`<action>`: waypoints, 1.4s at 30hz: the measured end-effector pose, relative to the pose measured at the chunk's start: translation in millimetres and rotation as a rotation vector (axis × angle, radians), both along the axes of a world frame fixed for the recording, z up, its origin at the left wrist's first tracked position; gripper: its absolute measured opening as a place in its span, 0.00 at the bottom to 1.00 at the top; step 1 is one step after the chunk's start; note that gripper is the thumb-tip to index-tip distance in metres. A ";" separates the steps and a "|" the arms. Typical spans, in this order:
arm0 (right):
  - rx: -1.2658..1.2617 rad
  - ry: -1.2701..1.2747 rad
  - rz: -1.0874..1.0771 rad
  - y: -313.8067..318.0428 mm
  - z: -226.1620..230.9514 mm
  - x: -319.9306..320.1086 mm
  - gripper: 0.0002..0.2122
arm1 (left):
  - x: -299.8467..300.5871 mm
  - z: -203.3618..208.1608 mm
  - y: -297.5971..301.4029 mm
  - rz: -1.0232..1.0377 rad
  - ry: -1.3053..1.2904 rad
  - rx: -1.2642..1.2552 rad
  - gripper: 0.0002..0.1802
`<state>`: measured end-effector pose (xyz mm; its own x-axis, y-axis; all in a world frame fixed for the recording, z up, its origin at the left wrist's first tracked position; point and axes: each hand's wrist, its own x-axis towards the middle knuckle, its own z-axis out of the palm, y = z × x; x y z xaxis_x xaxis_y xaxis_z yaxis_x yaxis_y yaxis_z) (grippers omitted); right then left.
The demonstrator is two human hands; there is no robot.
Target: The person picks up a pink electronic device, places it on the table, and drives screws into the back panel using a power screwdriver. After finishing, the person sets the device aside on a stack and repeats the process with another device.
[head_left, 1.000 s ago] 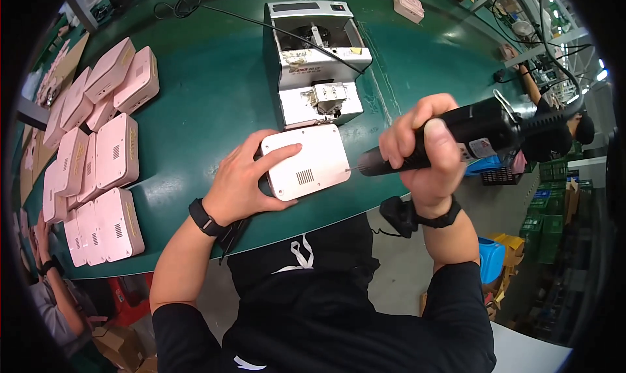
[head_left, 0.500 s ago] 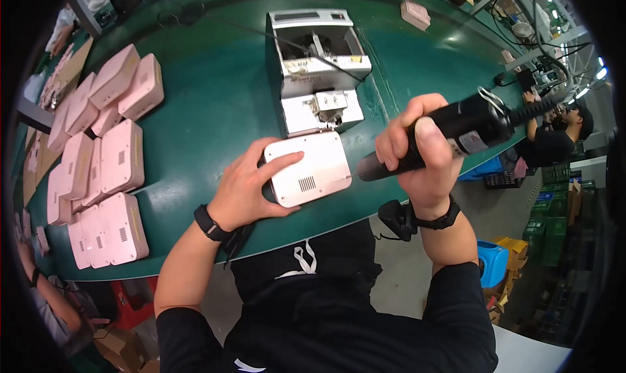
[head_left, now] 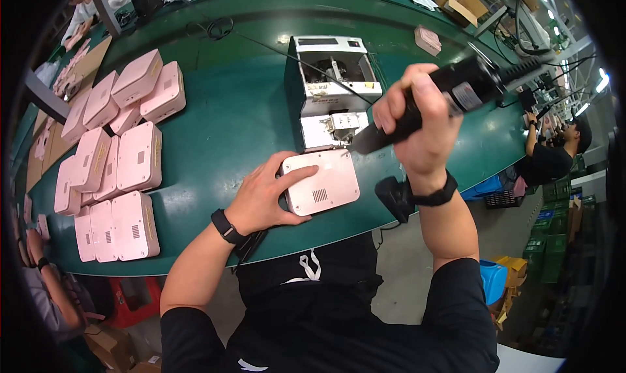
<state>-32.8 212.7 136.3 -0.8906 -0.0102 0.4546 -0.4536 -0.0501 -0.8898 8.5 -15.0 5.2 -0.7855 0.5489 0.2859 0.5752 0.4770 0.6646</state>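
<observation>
A pale pink plastic case (head_left: 336, 185) with rounded corners, a vent grille and corner screw holes lies flat on the green bench. My left hand (head_left: 264, 193) grips its left side, index finger stretched across the top and thumb along the near edge. In my right hand (head_left: 424, 122) is a black corded electric screwdriver (head_left: 464, 89), held tilted with its nose down to the left. Its tip is by the case's far right corner, close to the front of a screw feeder (head_left: 339, 89); I cannot tell whether it touches either.
Stacked pink cases (head_left: 134, 158) fill the bench's left side. Another pink piece (head_left: 427, 40) lies at the far right, near an open cardboard box (head_left: 458, 0). A cable (head_left: 280, 53) crosses over the feeder. Co-workers sit at left and right; a red stool (head_left: 134, 301) stands below.
The screwdriver tip has moved away from the case's near right corner to its far right corner, beside the feeder. My left hand keeps its grip on the case. The whole view has shifted slightly.
</observation>
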 end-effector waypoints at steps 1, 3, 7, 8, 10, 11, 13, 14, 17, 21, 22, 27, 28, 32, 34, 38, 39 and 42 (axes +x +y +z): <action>-0.060 -0.030 0.047 1.1 -0.7 9.7 0.10 | -2.6 -0.4 -0.6 -0.009 0.004 -0.001 0.45; -0.184 -0.102 0.147 2.5 -1.9 33.6 0.12 | 1.3 -0.7 -1.4 -0.007 -0.014 0.000 0.45; -0.164 -0.095 0.261 2.8 -3.1 61.5 0.14 | -1.5 -3.5 -1.0 -0.003 0.014 0.008 0.45; -0.163 -0.099 0.257 3.4 -4.3 64.4 0.14 | -1.6 -4.1 -0.6 0.000 0.017 0.008 0.46; -0.127 -0.110 0.266 2.7 -6.4 68.4 0.15 | -0.9 -4.6 -0.1 0.010 0.025 0.006 0.46; -0.109 -0.115 0.272 1.7 -7.5 70.0 0.15 | -0.2 -4.6 0.1 0.009 0.023 0.006 0.46; -0.108 -0.120 0.263 -1.6 -18.9 71.8 0.15 | 0.9 -5.4 1.5 0.013 0.016 0.005 0.46; -0.107 -0.123 0.255 -3.5 -25.9 72.0 0.16 | 1.1 -5.8 1.9 0.016 0.013 0.005 0.46; -0.108 -0.138 0.263 -4.1 -29.0 72.1 0.16 | 1.6 -5.2 2.2 0.017 -0.003 0.017 0.46; -0.116 -0.172 0.284 -5.1 -26.2 72.5 0.18 | 0.4 -8.8 0.8 0.016 -0.012 0.034 0.45; -0.118 -0.183 0.274 -5.3 -26.2 73.0 0.18 | -0.4 -9.3 0.9 0.011 -0.008 0.038 0.45; -0.066 -0.177 0.252 -7.5 -26.0 73.6 0.18 | -1.1 -4.6 0.6 0.021 0.010 0.017 0.45; -0.068 -0.164 0.248 -6.6 -25.2 71.9 0.18 | -1.4 -3.9 0.8 0.020 0.018 0.012 0.45; 0.064 -0.104 0.287 -1.2 -18.2 59.5 0.17 | -2.2 -1.2 1.6 0.011 0.035 -0.005 0.45; -0.158 0.038 0.190 -0.2 -8.2 42.6 0.14 | -0.2 -0.9 2.2 0.004 0.001 -0.013 0.45; -0.154 0.087 0.037 1.3 2.4 4.3 0.10 | 1.0 -0.9 3.2 0.018 0.030 -0.007 0.43; -0.132 0.078 0.018 -0.1 1.3 -3.9 0.10 | 0.3 -1.2 3.1 0.021 0.033 -0.005 0.43; -0.084 0.055 -0.014 -4.1 -0.6 -13.0 0.09 | 0.6 -3.3 1.8 0.016 0.032 0.010 0.43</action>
<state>-45.8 208.6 135.6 -0.8640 0.0425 0.5016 -0.5029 -0.1168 -0.8564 9.1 -13.2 1.8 -0.7845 0.5335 0.3162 0.5886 0.4798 0.6507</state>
